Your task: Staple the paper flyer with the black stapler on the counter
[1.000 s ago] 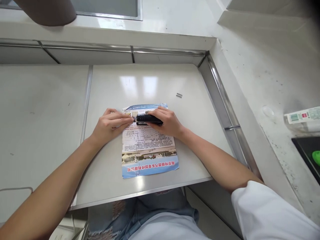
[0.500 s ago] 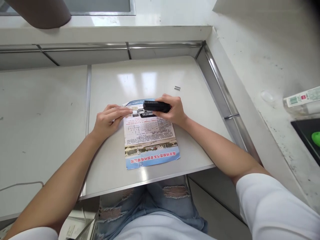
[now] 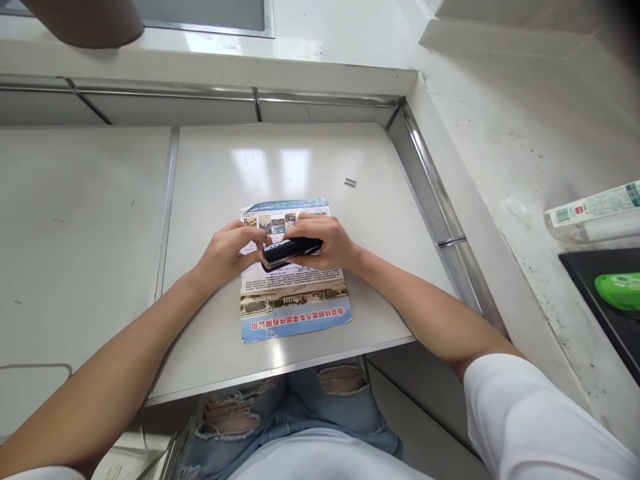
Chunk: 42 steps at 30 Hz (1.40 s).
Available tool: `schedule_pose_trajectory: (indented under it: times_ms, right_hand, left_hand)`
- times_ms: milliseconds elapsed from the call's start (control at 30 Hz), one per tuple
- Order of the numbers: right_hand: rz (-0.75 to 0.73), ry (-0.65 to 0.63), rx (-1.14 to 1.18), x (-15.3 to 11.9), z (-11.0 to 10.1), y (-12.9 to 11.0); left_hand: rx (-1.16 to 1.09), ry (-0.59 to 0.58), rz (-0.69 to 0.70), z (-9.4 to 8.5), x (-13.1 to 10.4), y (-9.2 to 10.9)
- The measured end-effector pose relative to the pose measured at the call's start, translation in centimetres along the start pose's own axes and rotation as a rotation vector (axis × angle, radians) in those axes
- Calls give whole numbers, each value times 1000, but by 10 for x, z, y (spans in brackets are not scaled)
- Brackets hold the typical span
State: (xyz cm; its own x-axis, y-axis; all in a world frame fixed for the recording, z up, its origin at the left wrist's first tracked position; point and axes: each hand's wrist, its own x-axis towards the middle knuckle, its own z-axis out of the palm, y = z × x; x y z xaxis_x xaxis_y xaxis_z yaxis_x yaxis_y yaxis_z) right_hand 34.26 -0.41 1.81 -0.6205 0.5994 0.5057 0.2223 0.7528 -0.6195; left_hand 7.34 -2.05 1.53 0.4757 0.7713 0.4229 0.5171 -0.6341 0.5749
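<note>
A black stapler (image 3: pixel 291 251) is gripped in my right hand (image 3: pixel 325 243), its fingers wrapped round the rear part. My left hand (image 3: pixel 235 250) has its thumb and fingers closed at the stapler's front end. Beneath both hands lies a printed paper sheet (image 3: pixel 295 303) with blue bands and photos, its upper left corner curled. The stapler's underside and part of the sheet's middle are covered by my hands. Two short staple strips (image 3: pixel 350 182) rest on the table beyond my right hand.
The white table (image 3: pixel 210 333) has a metal seam at left. Raised ledges with metal trim (image 3: pixel 450 200) border its back and right. A clear labelled bottle (image 3: pixel 595 210) and a green object (image 3: pixel 617 291) on a black tray are at right. A brown container (image 3: pixel 90 23) stands at back left.
The stapler has come nearer to me, and its metal insides, exposed before, no longer show. My left hand has moved from the metal part to the stapler's front end.
</note>
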Motion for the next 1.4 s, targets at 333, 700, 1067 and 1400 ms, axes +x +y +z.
schedule_pose_trajectory:
  times_ms: [333, 700, 1067, 1400]
  right_hand:
    - [186, 233, -167, -4, -44, 14]
    - [301, 90, -130, -26, -91, 49]
    - [130, -276, -31, -11, -82, 24]
    - [124, -307, -68, -13, -84, 25]
  left_hand:
    - [218, -207, -58, 4, 7, 6]
    - [340, -87, -185, -8, 0, -17]
    - [293, -205, -78, 10, -4, -4]
    - [360, -122, -157, 5, -5, -11]
